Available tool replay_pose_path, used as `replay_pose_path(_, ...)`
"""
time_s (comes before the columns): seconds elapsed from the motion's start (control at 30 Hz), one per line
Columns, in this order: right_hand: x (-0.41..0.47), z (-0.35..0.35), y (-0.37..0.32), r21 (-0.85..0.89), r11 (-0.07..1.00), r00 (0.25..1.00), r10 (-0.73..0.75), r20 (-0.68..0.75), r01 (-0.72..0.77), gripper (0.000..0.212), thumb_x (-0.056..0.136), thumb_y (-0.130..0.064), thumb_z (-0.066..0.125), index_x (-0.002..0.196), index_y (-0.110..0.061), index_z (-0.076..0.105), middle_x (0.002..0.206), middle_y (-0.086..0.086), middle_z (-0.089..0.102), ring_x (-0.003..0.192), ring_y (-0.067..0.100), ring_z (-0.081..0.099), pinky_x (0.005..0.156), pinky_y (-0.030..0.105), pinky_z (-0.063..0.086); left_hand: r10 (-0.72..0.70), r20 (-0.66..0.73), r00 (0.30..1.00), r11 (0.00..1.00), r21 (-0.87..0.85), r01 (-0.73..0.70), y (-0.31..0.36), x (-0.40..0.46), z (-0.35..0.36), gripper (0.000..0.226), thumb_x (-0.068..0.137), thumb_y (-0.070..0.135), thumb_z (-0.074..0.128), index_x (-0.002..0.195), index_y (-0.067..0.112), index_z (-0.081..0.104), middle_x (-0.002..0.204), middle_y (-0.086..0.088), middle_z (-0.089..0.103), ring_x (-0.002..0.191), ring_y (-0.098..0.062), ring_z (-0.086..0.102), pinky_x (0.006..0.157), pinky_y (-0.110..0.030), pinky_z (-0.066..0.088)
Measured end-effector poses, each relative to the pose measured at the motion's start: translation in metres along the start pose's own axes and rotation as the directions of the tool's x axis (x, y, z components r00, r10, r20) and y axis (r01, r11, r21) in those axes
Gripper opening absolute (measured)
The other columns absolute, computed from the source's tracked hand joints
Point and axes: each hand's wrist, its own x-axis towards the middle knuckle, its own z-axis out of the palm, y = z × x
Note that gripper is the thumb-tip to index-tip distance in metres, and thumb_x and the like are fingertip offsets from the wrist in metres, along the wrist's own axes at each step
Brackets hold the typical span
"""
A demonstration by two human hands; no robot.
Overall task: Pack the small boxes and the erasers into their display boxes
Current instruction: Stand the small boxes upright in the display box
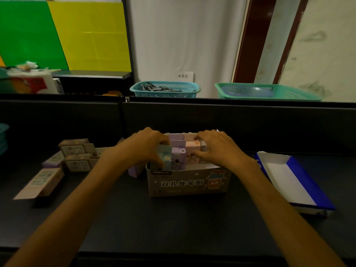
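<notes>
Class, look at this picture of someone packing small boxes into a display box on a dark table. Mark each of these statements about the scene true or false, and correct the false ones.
1. Both hands are at the display box. True: the left hand grips a blue small box at its left end, and the right hand rests on the pink and purple boxes inside.
2. The blue-and-white tray lies to the left of the display box. False: it lies to the right.
3. Loose small boxes sit on the table to the left. True.
4. The display box holds nothing yet. False: several small boxes stand in it.
5. Two plastic baskets stand behind the dark partition. True.
</notes>
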Motion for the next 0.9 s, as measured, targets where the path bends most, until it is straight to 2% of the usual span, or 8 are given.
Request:
replay_pose_path(0.2,-0.003,-0.001,0.001,0.026,1.000,1.000,0.002,0.016,-0.002,0.044,0.089,-0.045,0.058,0.128,-0.025,0.049,0.125,-0.001,0.055,0.111,0.019,0.048,0.096,0.034,0.034,-0.008,0.045,0.999,0.965,0.262,-0.004,0.006,0.003,0.012,0.044,0.080,0.034,0.070,0.120,0.024,0.054,0.119,0.002,0.057,0.107,-0.014,0.054,0.092,-0.030,0.043)
replay_pose_path(0.33,-0.004,-0.001,0.001,0.037,0.999,1.000,-0.006,0.014,0.006,0.044,0.089,-0.044,0.059,0.127,-0.026,0.050,0.124,-0.001,0.055,0.111,0.018,0.048,0.096,0.033,0.034,-0.045,0.066,0.997,0.956,0.292,0.024,0.007,0.003,0.014,0.043,0.082,0.032,0.069,0.121,0.024,0.053,0.125,0.000,0.054,0.114,-0.016,0.051,0.096,-0.032,0.039)
replay_pose_path(0.4,-0.004,-0.001,0.002,0.036,0.999,1.000,-0.007,0.015,0.007,0.045,0.088,-0.045,0.059,0.128,-0.026,0.049,0.125,-0.001,0.054,0.112,0.018,0.047,0.096,0.034,0.034,-0.044,0.068,0.997,0.963,0.269,0.024,0.009,0.002,0.012,0.042,0.084,0.031,0.067,0.122,0.025,0.051,0.127,0.000,0.051,0.111,-0.016,0.051,0.082,-0.023,0.042)
replay_pose_path(0.47,-0.004,-0.001,0.002,0.038,0.999,1.000,-0.008,0.010,0.008,0.046,0.088,-0.046,0.059,0.128,-0.026,0.049,0.126,-0.001,0.054,0.113,0.018,0.047,0.097,0.034,0.034,-0.049,0.091,0.995,0.979,0.201,0.030,0.010,0.001,0.011,0.042,0.086,0.029,0.065,0.124,0.024,0.050,0.126,0.000,0.050,0.099,-0.011,0.051,0.059,-0.011,0.031)
replay_pose_path(0.5,-0.003,0.000,0.002,0.038,0.999,1.000,-0.010,0.009,0.009,0.046,0.088,-0.047,0.058,0.128,-0.027,0.049,0.126,-0.002,0.054,0.113,0.018,0.047,0.097,0.034,0.034,-0.048,0.098,0.994,0.986,0.166,0.032,0.010,0.000,0.010,0.042,0.086,0.029,0.065,0.124,0.023,0.050,0.125,0.000,0.050,0.092,-0.008,0.049,0.056,-0.010,0.027)
replay_pose_path(0.57,-0.002,0.000,0.002,0.038,0.999,1.000,-0.013,0.013,0.012,0.047,0.088,-0.048,0.058,0.129,-0.027,0.049,0.126,-0.002,0.054,0.114,0.018,0.047,0.098,0.034,0.034,-0.039,0.070,0.997,0.993,0.113,0.031,0.009,-0.003,0.007,0.044,0.083,0.037,0.067,0.122,0.024,0.051,0.122,0.001,0.051,0.089,-0.006,0.046,0.062,-0.014,0.034)
replay_pose_path(0.67,0.000,-0.001,0.000,0.026,0.999,1.000,-0.025,0.003,0.025,0.050,0.088,-0.049,0.057,0.131,-0.027,0.047,0.128,-0.002,0.053,0.116,0.017,0.046,0.101,0.035,0.032,-0.068,-0.049,0.996,0.993,0.092,0.073,0.004,-0.008,0.000,0.051,0.080,0.047,0.066,0.123,0.027,0.049,0.124,0.004,0.048,0.108,-0.013,0.045,0.084,-0.025,0.038)
replay_pose_path(0.9,0.009,0.004,-0.012,-0.010,0.998,0.998,-0.069,-0.009,0.069,0.052,0.090,-0.049,0.053,0.136,-0.026,0.044,0.134,-0.001,0.051,0.119,0.018,0.044,0.101,0.034,0.030,-0.189,-0.232,0.954,0.961,0.154,0.228,-0.018,-0.025,-0.016,0.059,0.088,0.048,0.055,0.140,0.029,0.034,0.143,0.000,0.039,0.130,-0.019,0.034,0.101,-0.040,0.036)
